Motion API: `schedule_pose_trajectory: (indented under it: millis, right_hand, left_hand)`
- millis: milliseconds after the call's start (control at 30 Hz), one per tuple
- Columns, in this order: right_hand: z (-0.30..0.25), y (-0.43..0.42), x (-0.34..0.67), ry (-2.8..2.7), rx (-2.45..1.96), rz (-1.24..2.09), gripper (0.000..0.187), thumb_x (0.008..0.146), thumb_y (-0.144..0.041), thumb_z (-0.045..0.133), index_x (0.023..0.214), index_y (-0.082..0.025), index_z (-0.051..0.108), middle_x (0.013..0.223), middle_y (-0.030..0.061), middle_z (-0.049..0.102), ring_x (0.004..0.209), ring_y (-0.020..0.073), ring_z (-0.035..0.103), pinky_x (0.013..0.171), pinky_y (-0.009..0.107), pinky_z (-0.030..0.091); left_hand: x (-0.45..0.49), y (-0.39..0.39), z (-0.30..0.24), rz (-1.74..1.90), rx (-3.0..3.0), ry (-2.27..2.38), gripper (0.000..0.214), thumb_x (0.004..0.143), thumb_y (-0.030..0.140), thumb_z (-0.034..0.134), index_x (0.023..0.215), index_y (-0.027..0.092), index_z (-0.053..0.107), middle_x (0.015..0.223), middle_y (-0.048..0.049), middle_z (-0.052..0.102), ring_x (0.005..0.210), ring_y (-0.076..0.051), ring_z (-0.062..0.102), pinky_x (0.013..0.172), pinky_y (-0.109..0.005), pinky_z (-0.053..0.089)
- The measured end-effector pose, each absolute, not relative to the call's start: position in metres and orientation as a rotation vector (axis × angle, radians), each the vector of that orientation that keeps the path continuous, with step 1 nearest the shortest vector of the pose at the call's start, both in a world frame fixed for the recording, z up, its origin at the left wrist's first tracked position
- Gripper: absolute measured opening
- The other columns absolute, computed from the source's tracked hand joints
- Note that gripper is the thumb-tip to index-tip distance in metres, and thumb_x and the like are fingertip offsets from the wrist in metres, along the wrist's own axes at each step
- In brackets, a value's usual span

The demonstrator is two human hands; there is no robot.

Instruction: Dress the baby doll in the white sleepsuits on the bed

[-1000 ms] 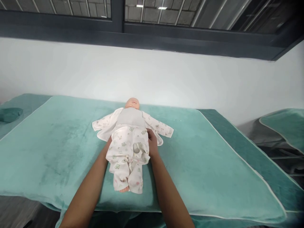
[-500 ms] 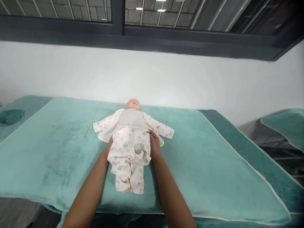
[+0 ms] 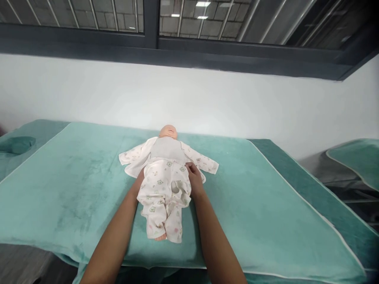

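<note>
A baby doll (image 3: 168,132) lies on its back on a teal towel (image 3: 74,185), head toward the wall. It wears white printed trousers (image 3: 161,197) and an open printed jacket (image 3: 134,157) spread out at both sides. My right hand (image 3: 195,179) grips the trousers' waistband at the doll's hip, fingers curled. On the other side my left hand (image 3: 139,182) lies at the waist, mostly hidden under the trousers' cloth; its fingers do not show. One bare doll foot (image 3: 161,237) sticks out of a trouser leg.
The towel covers a padded table (image 3: 310,197) with a darker teal cover showing at the right. A second table with a teal towel (image 3: 355,157) stands at the far right. A white wall and dark window frame run behind. The table's front edge is near me.
Both hands with the waistband have crept slightly up toward the doll's chest. The view has shifted a little to the left and down.
</note>
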State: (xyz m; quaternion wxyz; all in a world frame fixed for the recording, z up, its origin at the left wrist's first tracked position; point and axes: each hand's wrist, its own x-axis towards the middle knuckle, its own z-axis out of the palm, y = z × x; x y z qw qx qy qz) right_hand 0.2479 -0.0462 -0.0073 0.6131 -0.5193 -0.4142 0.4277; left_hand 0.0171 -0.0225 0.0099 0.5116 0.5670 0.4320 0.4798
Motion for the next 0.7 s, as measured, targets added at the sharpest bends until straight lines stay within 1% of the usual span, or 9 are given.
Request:
schedule_pose_trajectory:
  millis: [167, 267, 333, 400, 467, 533, 600, 700]
  right_hand:
    - [-0.012, -0.048, 0.248, -0.951, -1.259, 0.765, 0.033, 0.084, -0.056, 0.064, 0.087, -0.024, 0.056, 0.082, -0.0014, 0.058, 0.076, 0.0169, 0.051, 0.070, 0.028, 0.045]
    - [-0.013, -0.047, 0.249, -0.994, -1.224, 0.807, 0.030, 0.083, -0.052, 0.066, 0.088, -0.025, 0.057, 0.082, -0.0016, 0.057, 0.076, 0.0172, 0.051, 0.070, 0.029, 0.044]
    - [-0.012, -0.045, 0.251, -1.039, -1.166, 0.843, 0.027, 0.080, -0.047, 0.070, 0.088, -0.025, 0.057, 0.081, -0.0020, 0.056, 0.076, 0.0170, 0.051, 0.070, 0.029, 0.043]
    - [-0.009, -0.045, 0.254, -1.117, -1.110, 0.835, 0.026, 0.079, -0.043, 0.074, 0.084, -0.025, 0.057, 0.084, -0.0013, 0.056, 0.080, 0.0173, 0.052, 0.074, 0.030, 0.044]
    - [-0.005, -0.045, 0.257, -1.226, -1.078, 0.781, 0.025, 0.078, -0.040, 0.075, 0.080, -0.024, 0.056, 0.096, 0.0018, 0.059, 0.093, 0.0195, 0.055, 0.083, 0.032, 0.045]
    - [-0.002, -0.046, 0.259, -1.319, -1.082, 0.710, 0.025, 0.080, -0.041, 0.074, 0.078, -0.024, 0.056, 0.112, 0.0054, 0.061, 0.108, 0.0229, 0.056, 0.094, 0.035, 0.045]
    - [0.001, -0.048, 0.259, -1.372, -1.106, 0.640, 0.024, 0.084, -0.041, 0.071, 0.080, -0.024, 0.056, 0.124, 0.0074, 0.061, 0.119, 0.0255, 0.054, 0.101, 0.039, 0.043]
    - [0.004, -0.046, 0.257, -1.434, -1.150, 0.582, 0.022, 0.090, -0.043, 0.064, 0.082, -0.025, 0.054, 0.132, 0.0077, 0.061, 0.120, 0.0263, 0.055, 0.101, 0.042, 0.042]
  left_hand:
    - [0.022, -0.002, -0.007, 1.271, 1.367, 1.005, 0.020, 0.080, 0.039, 0.066, 0.090, 0.022, 0.068, 0.114, -0.0110, 0.071, 0.115, -0.033, 0.060, 0.106, -0.044, 0.047]
    - [0.022, 0.007, -0.014, 1.325, 1.283, 1.044, 0.020, 0.082, 0.040, 0.062, 0.081, 0.021, 0.061, 0.107, -0.0098, 0.068, 0.104, -0.027, 0.062, 0.100, -0.041, 0.049]
    - [0.020, 0.008, -0.014, 1.355, 1.262, 1.061, 0.019, 0.080, 0.039, 0.063, 0.081, 0.021, 0.059, 0.102, -0.0068, 0.067, 0.100, -0.024, 0.061, 0.096, -0.037, 0.050]
    - [0.019, 0.007, -0.012, 1.382, 1.293, 1.083, 0.018, 0.081, 0.039, 0.062, 0.084, 0.021, 0.059, 0.101, -0.0051, 0.066, 0.101, -0.022, 0.060, 0.096, -0.034, 0.048]
    - [0.018, 0.004, -0.008, 1.387, 1.362, 1.096, 0.018, 0.081, 0.039, 0.063, 0.086, 0.022, 0.059, 0.105, -0.0051, 0.065, 0.105, -0.021, 0.059, 0.097, -0.032, 0.047]
    - [0.017, 0.001, -0.004, 1.366, 1.425, 1.095, 0.018, 0.081, 0.037, 0.065, 0.088, 0.022, 0.058, 0.115, -0.0058, 0.063, 0.110, -0.021, 0.058, 0.096, -0.030, 0.046]
    - [0.017, 0.000, -0.001, 1.332, 1.482, 1.089, 0.019, 0.080, 0.034, 0.068, 0.088, 0.022, 0.056, 0.128, -0.0066, 0.060, 0.117, -0.021, 0.056, 0.096, -0.029, 0.045]
    - [0.016, -0.001, 0.002, 1.287, 1.558, 1.069, 0.020, 0.082, 0.032, 0.068, 0.082, 0.022, 0.050, 0.137, -0.0080, 0.057, 0.129, -0.023, 0.052, 0.103, -0.031, 0.041]
